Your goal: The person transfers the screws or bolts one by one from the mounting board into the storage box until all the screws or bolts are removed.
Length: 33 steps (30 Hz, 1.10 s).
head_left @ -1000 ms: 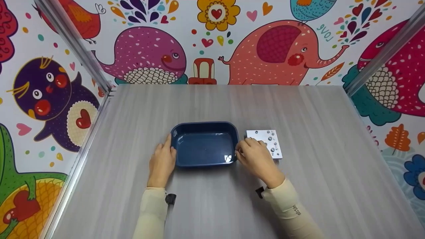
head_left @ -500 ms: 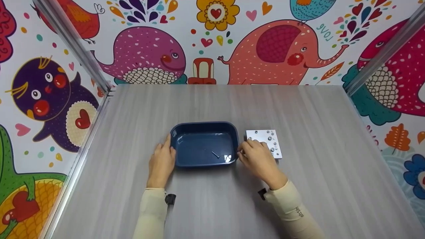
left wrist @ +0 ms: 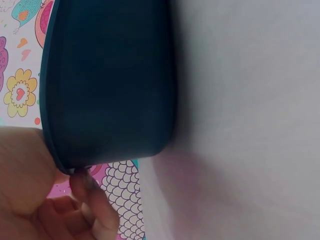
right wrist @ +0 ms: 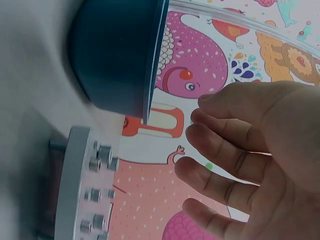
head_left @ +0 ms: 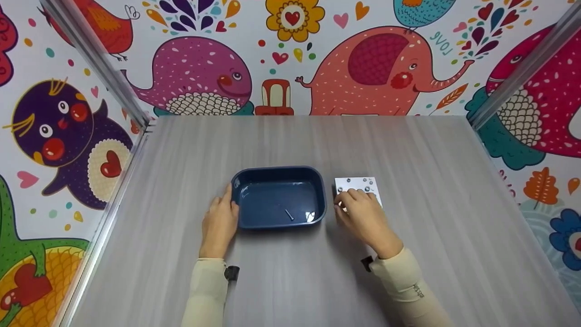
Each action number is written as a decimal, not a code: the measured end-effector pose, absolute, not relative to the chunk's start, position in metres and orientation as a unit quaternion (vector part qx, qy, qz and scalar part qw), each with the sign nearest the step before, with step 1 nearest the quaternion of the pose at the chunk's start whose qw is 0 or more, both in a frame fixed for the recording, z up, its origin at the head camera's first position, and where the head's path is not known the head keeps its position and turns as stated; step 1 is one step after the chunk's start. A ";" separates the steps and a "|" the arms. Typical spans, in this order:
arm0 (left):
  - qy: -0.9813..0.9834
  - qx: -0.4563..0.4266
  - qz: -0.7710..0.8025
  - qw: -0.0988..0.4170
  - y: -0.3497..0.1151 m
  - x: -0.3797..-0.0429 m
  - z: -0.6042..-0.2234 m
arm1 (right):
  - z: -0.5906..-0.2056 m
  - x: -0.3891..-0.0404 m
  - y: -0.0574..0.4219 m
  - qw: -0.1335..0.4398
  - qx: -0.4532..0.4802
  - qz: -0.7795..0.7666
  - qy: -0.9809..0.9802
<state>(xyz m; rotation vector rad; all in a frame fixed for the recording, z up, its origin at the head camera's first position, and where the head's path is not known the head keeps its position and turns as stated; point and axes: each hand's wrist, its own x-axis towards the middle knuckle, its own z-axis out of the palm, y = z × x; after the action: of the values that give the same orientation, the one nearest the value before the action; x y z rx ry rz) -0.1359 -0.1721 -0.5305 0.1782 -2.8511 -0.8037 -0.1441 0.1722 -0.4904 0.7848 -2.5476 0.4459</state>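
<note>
A dark blue rectangular tray [head_left: 268, 225] stands on the table. My left hand [head_left: 219, 227] holds its left rim, with thumb and a curled finger pinching the edge in the left wrist view. Inside the tray, towards its front right, lies one small screw [head_left: 289, 215]. My right hand [head_left: 365, 220] hovers over a white square plate [head_left: 357, 182] studded with several small metal screws, and hides the plate's front part. In the right wrist view the right hand's fingers [right wrist: 215, 175] are loosely bent with nothing between them, and the plate [right wrist: 75, 180] shows raised metal screw heads.
The grey wood-look table [head_left: 281, 141] reaches back to a wall with cartoon animals. Metal frame posts [head_left: 91, 59] stand at the far corners. The plate sits a short gap to the right of the tray.
A screw has dropped into the tray and shifted slightly to the left there. My right hand has moved from the tray's right rim to the right, over the plate. The left hand stays put.
</note>
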 end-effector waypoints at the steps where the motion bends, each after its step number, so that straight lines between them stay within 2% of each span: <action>1: -0.957 0.060 -0.270 0.089 -0.172 -0.136 -0.531 | -0.490 -0.145 0.174 0.218 0.282 0.160 -0.921; 18: -0.957 0.061 -0.268 0.096 -0.172 -0.136 -0.531 | -0.491 -0.163 0.215 0.226 0.238 0.152 -0.932; 33: -0.957 0.059 -0.268 0.098 -0.172 -0.136 -0.532 | -0.521 -0.176 0.224 0.175 0.206 0.145 -0.952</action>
<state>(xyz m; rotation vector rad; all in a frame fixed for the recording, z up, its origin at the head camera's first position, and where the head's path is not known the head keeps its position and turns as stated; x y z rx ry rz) -0.1361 -0.1717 -0.5325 0.1753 -2.8311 -0.7939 -0.1760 0.2238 -0.5212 0.5833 -2.6962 0.4097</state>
